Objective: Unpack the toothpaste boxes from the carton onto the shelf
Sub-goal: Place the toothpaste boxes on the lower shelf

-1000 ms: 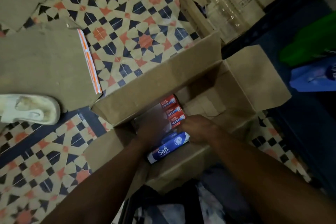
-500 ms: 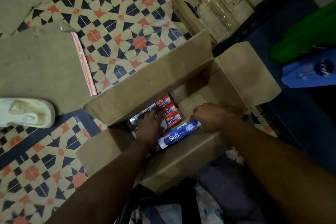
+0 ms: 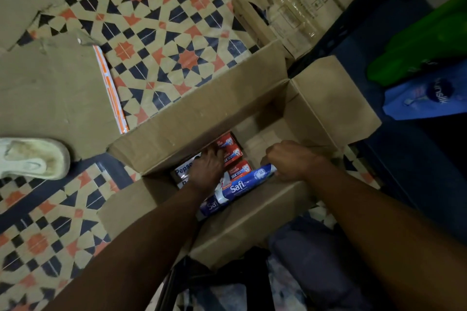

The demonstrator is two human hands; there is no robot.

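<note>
down in the open carton [image 3: 202, 118] on the tiled floor [image 3: 156, 33], grips the right end of the blue safi box [image 3: 242, 185] with the right hand [image 3: 293, 161], fingers curled round it. lays the left hand [image 3: 206, 171] flat over the red-and-white boxes [image 3: 235, 159] packed just beside, fingers straight, clasping nothing. runs long axis from near left up to far right, leaning along the carton's near wall, with the right hand at the raised end and so the better placed for lifting out. looks slim, rectangular, glossy printed card against dull corrugated brown. calls, probably, for a pull up and rightward to the dark blue shelf [image 3: 417, 184] just beside the carton.
</note>
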